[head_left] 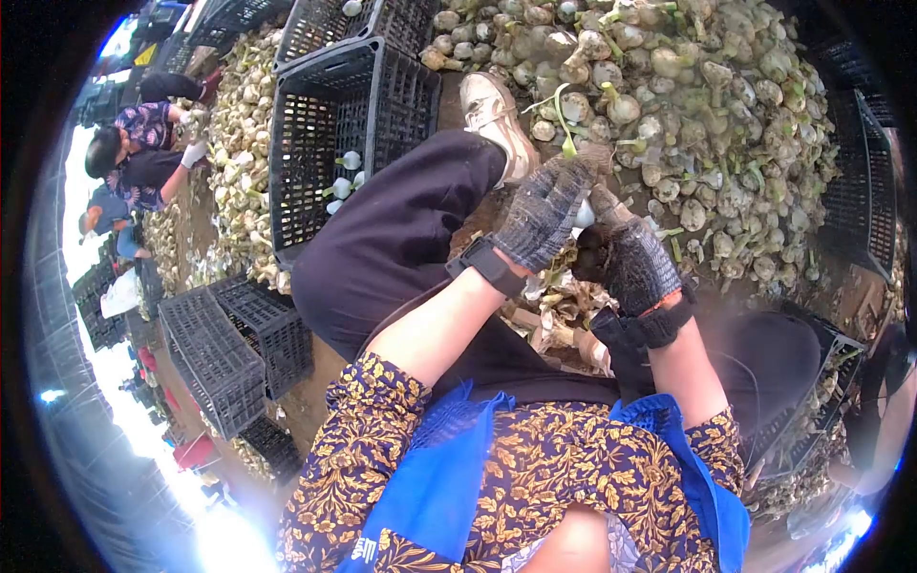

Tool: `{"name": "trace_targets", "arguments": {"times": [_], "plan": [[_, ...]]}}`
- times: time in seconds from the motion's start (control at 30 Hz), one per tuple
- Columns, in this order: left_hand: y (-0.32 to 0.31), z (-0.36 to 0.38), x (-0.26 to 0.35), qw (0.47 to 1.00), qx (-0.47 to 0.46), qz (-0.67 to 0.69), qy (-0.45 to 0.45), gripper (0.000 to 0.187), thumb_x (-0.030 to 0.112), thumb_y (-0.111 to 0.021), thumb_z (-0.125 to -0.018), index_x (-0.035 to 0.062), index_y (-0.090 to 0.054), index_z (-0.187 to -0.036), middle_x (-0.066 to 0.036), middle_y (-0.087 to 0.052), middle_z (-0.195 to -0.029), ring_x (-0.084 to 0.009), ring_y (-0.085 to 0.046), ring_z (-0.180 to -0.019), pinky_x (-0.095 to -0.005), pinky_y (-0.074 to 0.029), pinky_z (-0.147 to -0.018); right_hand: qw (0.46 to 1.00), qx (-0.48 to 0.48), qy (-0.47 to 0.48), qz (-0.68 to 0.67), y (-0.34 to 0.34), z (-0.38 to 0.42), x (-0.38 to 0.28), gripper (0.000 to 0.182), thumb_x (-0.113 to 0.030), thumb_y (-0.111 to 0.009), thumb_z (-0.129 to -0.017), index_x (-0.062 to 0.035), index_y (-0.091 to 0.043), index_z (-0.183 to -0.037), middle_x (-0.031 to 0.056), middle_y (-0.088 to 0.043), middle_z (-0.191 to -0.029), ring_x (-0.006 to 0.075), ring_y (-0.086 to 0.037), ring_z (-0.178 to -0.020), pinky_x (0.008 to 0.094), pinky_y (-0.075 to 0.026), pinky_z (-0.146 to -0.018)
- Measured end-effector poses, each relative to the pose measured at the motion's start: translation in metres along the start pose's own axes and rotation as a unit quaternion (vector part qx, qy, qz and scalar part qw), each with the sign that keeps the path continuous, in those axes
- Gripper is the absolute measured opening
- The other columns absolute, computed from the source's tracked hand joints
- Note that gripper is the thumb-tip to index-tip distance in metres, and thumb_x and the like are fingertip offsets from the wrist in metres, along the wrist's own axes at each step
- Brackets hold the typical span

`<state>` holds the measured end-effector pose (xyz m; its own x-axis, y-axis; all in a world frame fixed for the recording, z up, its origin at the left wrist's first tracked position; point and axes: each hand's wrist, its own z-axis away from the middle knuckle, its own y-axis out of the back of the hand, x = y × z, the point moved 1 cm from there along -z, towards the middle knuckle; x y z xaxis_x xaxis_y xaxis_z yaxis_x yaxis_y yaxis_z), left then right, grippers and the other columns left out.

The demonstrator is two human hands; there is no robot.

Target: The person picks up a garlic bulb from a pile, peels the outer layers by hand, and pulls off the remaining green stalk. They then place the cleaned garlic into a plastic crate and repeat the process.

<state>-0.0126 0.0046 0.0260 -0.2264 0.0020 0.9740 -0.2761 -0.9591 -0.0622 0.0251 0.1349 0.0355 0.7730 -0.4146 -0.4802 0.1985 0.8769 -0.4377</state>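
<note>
My left hand, in a dirty grey-black knit glove, is closed at the centre of the view. Its fingers wrap a garlic bulb, of which only a small white patch shows, and a green shoot sticks up beyond the fingers. My right hand, gloved the same way, is closed against the near side of this bulb, thumb and fingers pressed to it. The fingers hide most of the bulb, and whether the right hand holds anything else is hidden. Below the hands lie dry peel scraps.
A large heap of unpeeled garlic lies ahead and right. To the left stands a black plastic crate holding several white bulbs. More crates stand further left. Another person with white gloves sits by a second garlic heap.
</note>
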Motion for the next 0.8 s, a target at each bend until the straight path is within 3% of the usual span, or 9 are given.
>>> {"name": "trace_targets", "arguments": {"times": [0.1, 0.17, 0.27, 0.37, 0.43, 0.47, 0.53, 0.6, 0.8], "plan": [[0.000, 0.000, -0.001, 0.999, 0.003, 0.025, 0.021, 0.028, 0.023, -0.043, -0.094, 0.0034, -0.055, -0.109, -0.006, -0.058, -0.096, -0.0133, -0.054, -0.087, -0.0277, -0.045, -0.078, 0.996, -0.011, 0.031, -0.081, -0.004, 0.007, 0.000, 0.027, -0.035, -0.054, -0.087, -0.0086, -0.057, -0.091, -0.0001, -0.052, -0.067, 0.0137, -0.052, -0.056, 0.0279, -0.046, -0.052], [0.001, -0.002, -0.004, 0.999, 0.009, 0.017, 0.043, 0.028, 0.022, -0.043, -0.094, 0.0030, -0.055, -0.109, -0.006, -0.058, -0.095, -0.0124, -0.054, -0.085, -0.0267, -0.045, -0.076, 0.995, -0.029, 0.029, -0.092, 0.002, 0.009, 0.001, 0.029, -0.034, -0.057, -0.085, -0.0076, -0.056, -0.098, 0.0026, -0.056, -0.075, 0.0151, -0.055, -0.063, 0.0290, -0.048, -0.055], [0.004, -0.005, -0.008, 0.989, -0.007, -0.125, -0.082, 0.025, 0.020, -0.044, -0.093, 0.0034, -0.055, -0.109, -0.005, -0.058, -0.093, -0.0110, -0.054, -0.082, -0.0250, -0.045, -0.073, 0.993, -0.048, 0.060, -0.087, 0.001, 0.014, 0.003, 0.035, -0.031, -0.059, -0.083, -0.0047, -0.054, -0.106, 0.0061, -0.060, -0.085, 0.0169, -0.058, -0.071, 0.0303, -0.050, -0.059], [0.005, -0.003, -0.010, 0.999, -0.010, 0.017, 0.035, 0.025, 0.021, -0.044, -0.093, 0.0046, -0.055, -0.109, -0.005, -0.057, -0.094, -0.0102, -0.053, -0.081, -0.0248, -0.045, -0.072, 0.991, -0.042, 0.090, -0.085, 0.002, 0.018, 0.003, 0.034, -0.028, -0.057, -0.084, -0.0016, -0.053, -0.106, 0.0067, -0.060, -0.084, 0.0167, -0.058, -0.069, 0.0299, -0.051, -0.059], [0.006, -0.004, -0.013, 0.985, 0.042, -0.118, -0.118, 0.023, 0.020, -0.044, -0.093, 0.0047, -0.057, -0.105, -0.004, -0.057, -0.091, -0.0098, -0.053, -0.079, -0.0245, -0.045, -0.070, 0.991, -0.038, 0.087, -0.098, 0.003, 0.018, 0.001, 0.033, -0.027, -0.056, -0.085, -0.0004, -0.052, -0.105, 0.0065, -0.059, -0.083, 0.0162, -0.058, -0.068, 0.0292, -0.051, -0.058], [0.006, -0.003, -0.016, 0.985, 0.041, -0.118, -0.117, 0.023, 0.020, -0.044, -0.093, 0.0047, -0.057, -0.105, -0.004, -0.057, -0.091, -0.0098, -0.053, -0.079, -0.0245, -0.045, -0.070, 0.993, -0.038, 0.060, -0.099, 0.004, 0.018, -0.001, 0.033, -0.027, -0.056, -0.085, -0.0007, -0.052, -0.103, 0.0060, -0.059, -0.080, 0.0157, -0.058, -0.065, 0.0287, -0.051, -0.058], [-0.002, 0.001, 0.007, 0.999, 0.031, 0.032, 0.017, 0.020, 0.020, -0.047, -0.092, 0.0043, -0.058, -0.100, -0.003, -0.059, -0.087, -0.0091, -0.054, -0.077, -0.0240, -0.046, -0.069, 0.994, -0.036, 0.034, -0.100, 0.002, 0.022, -0.004, 0.032, -0.027, -0.056, -0.085, -0.0011, -0.051, -0.102, 0.0056, -0.058, -0.078, 0.0153, -0.057, -0.062, 0.0282, -0.051, -0.057], [-0.003, -0.002, 0.004, 0.996, 0.021, 0.077, 0.030, 0.019, 0.020, -0.052, -0.090, 0.0051, -0.057, -0.099, -0.002, -0.059, -0.085, -0.0087, -0.054, -0.076, -0.0234, -0.045, -0.066, 0.991, 0.042, 0.118, 0.046, -0.005, 0.031, -0.010, 0.031, -0.032, -0.058, -0.084, -0.0038, -0.053, -0.097, 0.0049, -0.056, -0.074, 0.0151, -0.056, -0.058, 0.0286, -0.050, -0.057], [-0.006, 0.003, 0.014, 0.989, 0.001, 0.133, 0.062, 0.018, 0.020, -0.054, -0.089, 0.0048, -0.058, -0.098, -0.001, -0.060, -0.083, -0.0081, -0.054, -0.078, -0.0223, -0.046, -0.066, 0.991, -0.069, 0.000, -0.119, 0.008, 0.016, -0.001, 0.030, -0.033, -0.060, -0.084, -0.0074, -0.054, -0.099, 0.0065, -0.059, -0.084, 0.0201, -0.060, -0.074, 0.0358, -0.053, -0.065]]}}
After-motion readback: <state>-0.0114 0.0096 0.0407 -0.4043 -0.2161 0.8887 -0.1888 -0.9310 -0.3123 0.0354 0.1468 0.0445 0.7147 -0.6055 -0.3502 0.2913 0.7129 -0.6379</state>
